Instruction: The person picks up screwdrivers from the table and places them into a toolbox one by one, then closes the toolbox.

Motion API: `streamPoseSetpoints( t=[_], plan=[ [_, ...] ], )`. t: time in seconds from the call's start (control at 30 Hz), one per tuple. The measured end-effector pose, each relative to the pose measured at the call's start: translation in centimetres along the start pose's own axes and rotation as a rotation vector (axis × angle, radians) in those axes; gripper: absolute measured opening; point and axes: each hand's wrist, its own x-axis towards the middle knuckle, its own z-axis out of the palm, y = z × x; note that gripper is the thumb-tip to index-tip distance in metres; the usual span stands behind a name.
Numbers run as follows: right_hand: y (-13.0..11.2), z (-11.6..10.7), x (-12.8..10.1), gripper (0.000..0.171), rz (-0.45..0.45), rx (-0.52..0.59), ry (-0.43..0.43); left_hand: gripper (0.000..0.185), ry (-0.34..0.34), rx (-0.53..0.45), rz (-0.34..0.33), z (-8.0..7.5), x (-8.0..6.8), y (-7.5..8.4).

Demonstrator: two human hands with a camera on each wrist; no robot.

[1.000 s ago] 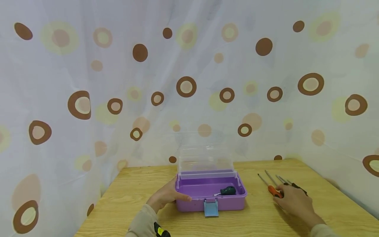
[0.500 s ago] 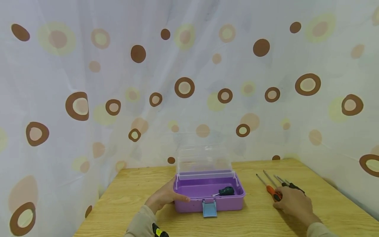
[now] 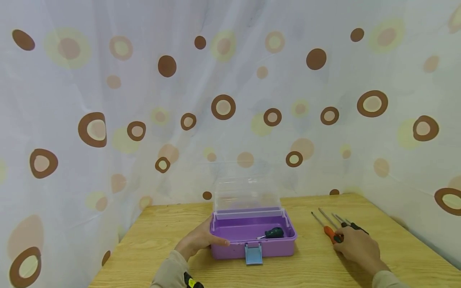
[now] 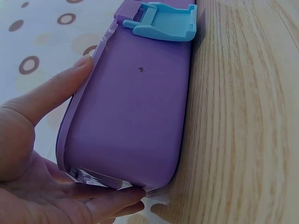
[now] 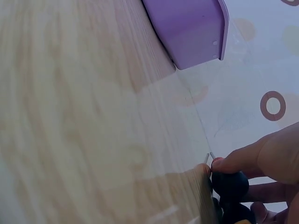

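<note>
While both hands rest on the wooden table (image 3: 151, 240):
Left hand (image 3: 197, 241): fingers straight, pressed flat against the left end of the open purple plastic box (image 3: 252, 240).
Right hand (image 3: 356, 247): fingertips curled onto the dark handles of the screwdrivers (image 3: 333, 224); a firm grip cannot be told.
Axis: shafts point away from the person, angled left; box lies left of them.
Inside box: one dark-handled screwdriver (image 3: 271, 233).

soft even light, perhaps slight blur
</note>
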Motion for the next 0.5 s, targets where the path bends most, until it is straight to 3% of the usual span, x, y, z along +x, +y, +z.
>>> streamPoseSetpoints(
  t=[0.17,0.37,0.5],
  plan=[
    [-0.02,-0.05,-0.16,0.040,0.013,0.040,0.008,0.120,0.000,-0.002,-0.004,0.00,0.02,0.00],
    [-0.40,-0.45,-0.45,0.039,0.090,0.143,-0.015,0.120,-0.007,-0.008,-0.001,-0.02,0.08,-0.16],
    [-0.62,-0.74,-0.46,0.041,0.091,0.144,0.016,0.120,-0.008,-0.004,0.003,-0.04,0.09,-0.19]
  ],
)
